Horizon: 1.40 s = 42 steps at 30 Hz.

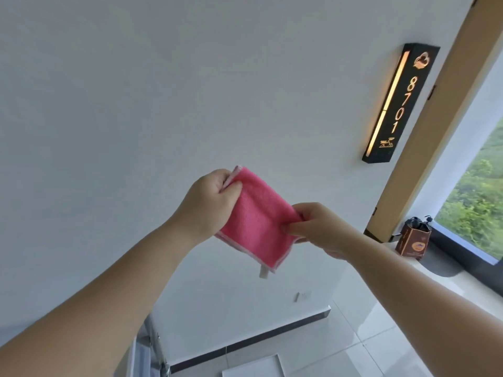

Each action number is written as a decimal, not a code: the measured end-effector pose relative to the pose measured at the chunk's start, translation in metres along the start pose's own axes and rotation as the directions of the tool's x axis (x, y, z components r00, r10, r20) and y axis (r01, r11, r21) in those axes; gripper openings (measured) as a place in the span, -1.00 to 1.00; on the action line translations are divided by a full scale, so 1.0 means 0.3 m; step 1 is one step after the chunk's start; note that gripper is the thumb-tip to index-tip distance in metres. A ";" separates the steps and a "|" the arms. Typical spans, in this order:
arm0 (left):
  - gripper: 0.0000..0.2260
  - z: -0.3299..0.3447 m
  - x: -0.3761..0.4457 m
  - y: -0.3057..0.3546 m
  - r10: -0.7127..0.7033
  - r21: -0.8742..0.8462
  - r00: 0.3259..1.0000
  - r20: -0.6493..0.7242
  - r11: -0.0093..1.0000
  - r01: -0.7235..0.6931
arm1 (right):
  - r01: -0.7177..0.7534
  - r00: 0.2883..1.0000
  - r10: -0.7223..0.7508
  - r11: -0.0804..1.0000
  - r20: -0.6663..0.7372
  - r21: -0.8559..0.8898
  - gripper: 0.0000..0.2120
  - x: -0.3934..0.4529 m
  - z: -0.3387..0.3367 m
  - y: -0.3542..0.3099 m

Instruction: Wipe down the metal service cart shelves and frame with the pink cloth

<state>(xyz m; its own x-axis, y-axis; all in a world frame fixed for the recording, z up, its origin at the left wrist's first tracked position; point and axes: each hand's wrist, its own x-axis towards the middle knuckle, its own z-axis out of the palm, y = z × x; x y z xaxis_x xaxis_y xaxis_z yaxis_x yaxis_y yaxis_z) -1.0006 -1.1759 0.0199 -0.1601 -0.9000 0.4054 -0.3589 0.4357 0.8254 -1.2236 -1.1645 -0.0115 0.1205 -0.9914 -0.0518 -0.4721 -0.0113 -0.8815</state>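
A pink cloth (255, 221) with a pale edge and a small hanging tag is held up in the air in front of a white wall. My left hand (209, 205) grips its upper left corner, thumb over the fabric. My right hand (318, 227) pinches its right edge. The cloth is folded over and stretched between the two hands. Only a bit of the metal cart (152, 355) shows, at the bottom left under my left forearm.
A lit black room sign (400, 104) reading 8701 hangs on the wall at the right. Beside it run a wooden door frame (435, 126) and a window (479, 197). A brown paper bag (413, 240) stands on the sill. Pale floor tiles (340, 349) lie below.
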 end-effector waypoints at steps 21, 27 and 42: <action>-0.64 0.739 -0.276 -0.968 -0.668 -0.005 0.731 -0.137 0.739 0.674 | -0.187 0.943 0.221 0.970 0.250 -0.154 -0.56 0.472 0.230 1.089; -0.60 0.980 -0.576 -1.476 -0.773 0.204 0.631 0.066 0.630 0.750 | -0.144 0.847 0.353 0.873 0.398 -0.467 -0.40 0.446 0.527 1.660; -0.41 1.647 -1.182 -2.693 -0.846 0.669 0.471 0.252 0.504 0.547 | -0.095 0.751 0.517 0.700 0.410 -0.708 -0.32 0.485 1.237 2.969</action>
<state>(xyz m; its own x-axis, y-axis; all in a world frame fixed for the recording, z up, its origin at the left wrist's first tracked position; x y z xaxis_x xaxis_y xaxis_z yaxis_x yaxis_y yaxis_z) -1.1083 -1.2152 -0.9849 -0.0035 -0.7953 -0.6062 -0.8833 -0.2817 0.3748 -1.3024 -1.2702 -0.9783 0.2048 -0.6970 -0.6872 -0.9602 -0.0067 -0.2794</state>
